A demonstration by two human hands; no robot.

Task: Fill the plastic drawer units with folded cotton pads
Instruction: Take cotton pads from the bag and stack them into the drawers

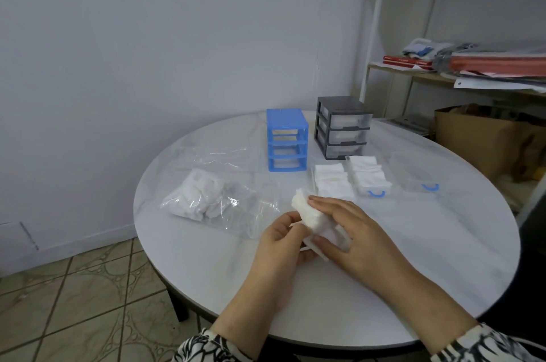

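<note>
A small stack of cotton pads (pixel 310 218) is held over the round table (pixel 206 267) at its 6 o'clock side, gripped between both hands. The left hand (pixel 282 240) is curled under the stack from 8 o'clock, thumb against its near edge; the right hand (pixel 351 228) lies over the top from 4 o'clock, fingers bent round the far side. More pads are seen in a clear plastic bag (pixel 204 199) at 9 o'clock of the hands, and folded ones already fill two clear drawers (pixel 351 176) lying at 12 o'clock. A third drawer (pixel 416 174), at 2 o'clock, appears unfilled. Further back stand the blue frame (pixel 286 140), its slots open, and the grey unit (pixel 342 126), all three drawers in place.

The pads are judged to be very light, soft and easily crushed; loose layers would slide apart or fray if pinched at one corner. The stack is best taken flat across its broad faces, with light pressure, and the folded edge kept together so it drops square into a drawer
</note>
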